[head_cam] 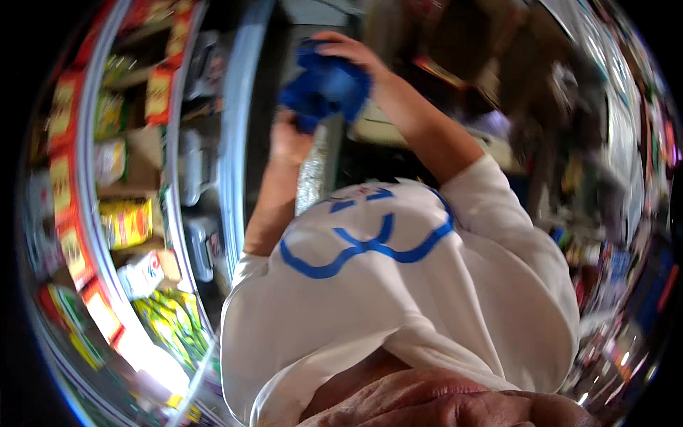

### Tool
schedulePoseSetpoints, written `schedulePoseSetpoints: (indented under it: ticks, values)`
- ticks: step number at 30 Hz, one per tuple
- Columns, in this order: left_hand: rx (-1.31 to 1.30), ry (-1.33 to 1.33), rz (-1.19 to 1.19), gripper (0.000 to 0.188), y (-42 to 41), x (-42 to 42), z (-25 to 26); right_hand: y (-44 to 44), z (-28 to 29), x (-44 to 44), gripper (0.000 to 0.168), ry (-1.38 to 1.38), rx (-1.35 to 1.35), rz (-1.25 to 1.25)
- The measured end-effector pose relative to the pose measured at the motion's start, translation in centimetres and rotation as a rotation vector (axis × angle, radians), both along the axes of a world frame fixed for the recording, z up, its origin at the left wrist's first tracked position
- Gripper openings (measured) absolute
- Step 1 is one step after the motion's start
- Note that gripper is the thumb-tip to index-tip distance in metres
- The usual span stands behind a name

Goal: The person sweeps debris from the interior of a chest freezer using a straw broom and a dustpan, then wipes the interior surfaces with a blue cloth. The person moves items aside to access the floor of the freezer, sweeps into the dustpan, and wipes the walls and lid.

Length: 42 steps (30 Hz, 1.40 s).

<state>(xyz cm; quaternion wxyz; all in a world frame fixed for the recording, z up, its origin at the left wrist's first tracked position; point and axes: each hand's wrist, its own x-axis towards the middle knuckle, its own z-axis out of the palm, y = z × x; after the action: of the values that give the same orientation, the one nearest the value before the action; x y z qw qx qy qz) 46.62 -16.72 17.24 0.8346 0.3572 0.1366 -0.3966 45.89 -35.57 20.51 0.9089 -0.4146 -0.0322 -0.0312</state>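
Note:
My left hand grips the lower end of a crumpled blue item, which looks like cloth or soft plastic. Over its upper side, my right hand is closed with the fingers bent across it. Both arms reach out ahead of the white T-shirt, which has a blue line drawing. Folds and motion blur hide the item's exact shape and several of my fingertips. Just beyond my left wrist stands a silvery, crinkled strip, apart from the blue item.
Shelving with red and yellow tags runs along the left, holding yellow packets and a white package. Clear plastic containers sit near a pale blue upright. Dark, blurred goods crowd the right side.

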Motion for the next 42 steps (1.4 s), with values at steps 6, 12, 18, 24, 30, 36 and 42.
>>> schedulePoseSetpoints:
  ticks: [6, 12, 18, 24, 30, 36, 42]
  values:
    - [-0.217, -0.041, -0.112, 0.051, -1.4, -2.7, 2.1, 1.7, -1.0, -5.8, 0.025, -0.262, -1.162, -0.350]
    - [0.152, -0.113, -0.125, 0.038, -2.6, -5.0, -2.3, -1.8, -0.6, -14.3, 0.040, -0.356, -1.205, -0.152]
    - [0.310, 0.061, 0.047, 0.034, -7.9, -6.6, -1.5, -13.7, -1.7, -25.2, 0.033, 0.060, -1.188, -0.479]
    - [0.153, -0.231, -0.183, 0.034, -14.7, -8.8, 0.4, -23.9, -7.0, -37.9, 0.025, 0.556, -1.062, -1.017]
    - [0.521, -0.557, -0.398, 0.049, -17.1, -10.1, -0.7, -31.4, -6.6, -50.3, 0.044, 1.293, -2.229, -1.258]
    - [0.635, -0.662, -0.406, 0.055, -16.0, -8.8, 0.2, -35.8, -14.8, -64.2, 0.063, 1.164, -1.885, -1.056]
    - [0.651, -0.804, -0.261, 0.046, -14.5, -11.4, -1.0, -33.8, -9.5, -63.8, 0.042, 1.647, -1.699, -1.049]
